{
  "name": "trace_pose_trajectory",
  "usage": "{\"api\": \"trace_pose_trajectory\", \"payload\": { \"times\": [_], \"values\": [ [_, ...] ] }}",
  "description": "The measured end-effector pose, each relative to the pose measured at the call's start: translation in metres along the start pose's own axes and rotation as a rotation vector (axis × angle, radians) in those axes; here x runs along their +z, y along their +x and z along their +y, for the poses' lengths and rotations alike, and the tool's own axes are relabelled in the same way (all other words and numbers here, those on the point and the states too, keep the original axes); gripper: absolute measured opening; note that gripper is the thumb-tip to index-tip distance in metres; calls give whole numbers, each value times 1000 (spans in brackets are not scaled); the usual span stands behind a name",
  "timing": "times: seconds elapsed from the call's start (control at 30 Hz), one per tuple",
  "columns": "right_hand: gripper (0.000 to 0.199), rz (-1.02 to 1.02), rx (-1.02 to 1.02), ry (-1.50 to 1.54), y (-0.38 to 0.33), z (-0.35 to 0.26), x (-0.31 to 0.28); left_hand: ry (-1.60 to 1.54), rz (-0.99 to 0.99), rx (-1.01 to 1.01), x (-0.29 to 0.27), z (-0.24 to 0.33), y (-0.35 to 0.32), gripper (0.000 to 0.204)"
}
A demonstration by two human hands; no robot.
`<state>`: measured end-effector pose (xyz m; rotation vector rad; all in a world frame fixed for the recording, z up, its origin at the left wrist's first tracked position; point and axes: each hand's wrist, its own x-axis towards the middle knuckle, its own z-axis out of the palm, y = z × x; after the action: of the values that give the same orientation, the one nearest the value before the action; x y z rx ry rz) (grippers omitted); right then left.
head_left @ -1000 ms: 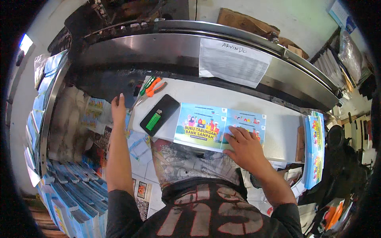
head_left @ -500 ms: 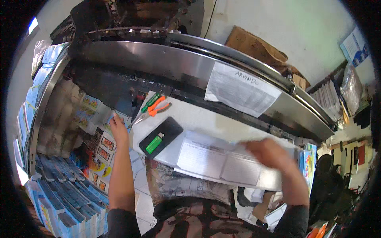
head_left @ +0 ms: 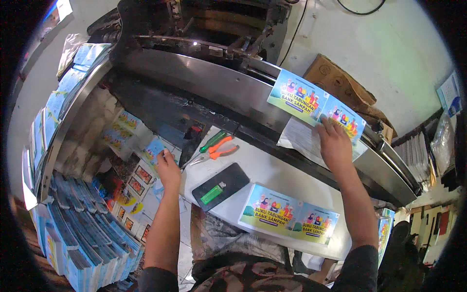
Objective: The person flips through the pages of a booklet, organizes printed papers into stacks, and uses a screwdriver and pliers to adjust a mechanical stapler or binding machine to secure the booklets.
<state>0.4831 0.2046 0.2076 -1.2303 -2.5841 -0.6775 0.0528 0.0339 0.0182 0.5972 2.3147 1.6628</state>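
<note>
The right hand [head_left: 334, 146] lies flat, fingers spread, on the lower edge of a colourful printed sheet [head_left: 315, 104] that rests on the slanted steel face of the machine [head_left: 214, 82]. The sheet's long axis follows that steel face, running from upper left down to lower right, with its printed side facing up toward the camera; the hand presses it rather than pinching it, so no closed grip shows. Just below the sheet, a white paper [head_left: 301, 138] is stuck to the same steel face, partly under the wrist. The left hand [head_left: 168, 168] reaches down beside the machine's left end, fingers curled onto a light blue sheet [head_left: 154, 148]; whether it clamps it cannot be told. On the white table [head_left: 272, 170] in front of the machine lie pliers with orange and green handles [head_left: 214, 148], a black phone [head_left: 221, 186] with a green lighter [head_left: 212, 194] on it, and a stack of the same printed sheets [head_left: 289, 214]. Piled blue booklets [head_left: 82, 238] stand well left of the machine's front.
</note>
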Motion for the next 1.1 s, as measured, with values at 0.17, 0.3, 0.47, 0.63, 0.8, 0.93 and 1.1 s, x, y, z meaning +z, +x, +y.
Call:
{"api": "trace_pose_trajectory", "payload": {
  "times": [0.17, 0.3, 0.47, 0.63, 0.8, 0.93, 1.1],
  "values": [
    [41, -386, 59, 438, -73, -46, -47, -92, -96, -112, -27, -16, 13, 50],
    [66, -689, 1, 427, -154, -76, -90, -10, -199, -120, -16, 8, -4, 52],
    [74, -665, 9, 421, -186, -95, -82, 228, -558, 110, -31, 46, -16, 53],
    [74, -690, -46, 396, -187, -86, -78, 235, -582, 260, -23, 72, -20, 49],
    [60, -673, -107, 554, -177, -81, -86, 433, -477, -66, 9, 76, 6, 56],
    [62, -771, -49, 582, -190, -68, -81, 441, -352, -92, 10, 81, -6, 57],
    [57, -778, 508, 733, -184, 33, -73, 421, -236, 133, 6, 80, -13, 49]
  ]
}}
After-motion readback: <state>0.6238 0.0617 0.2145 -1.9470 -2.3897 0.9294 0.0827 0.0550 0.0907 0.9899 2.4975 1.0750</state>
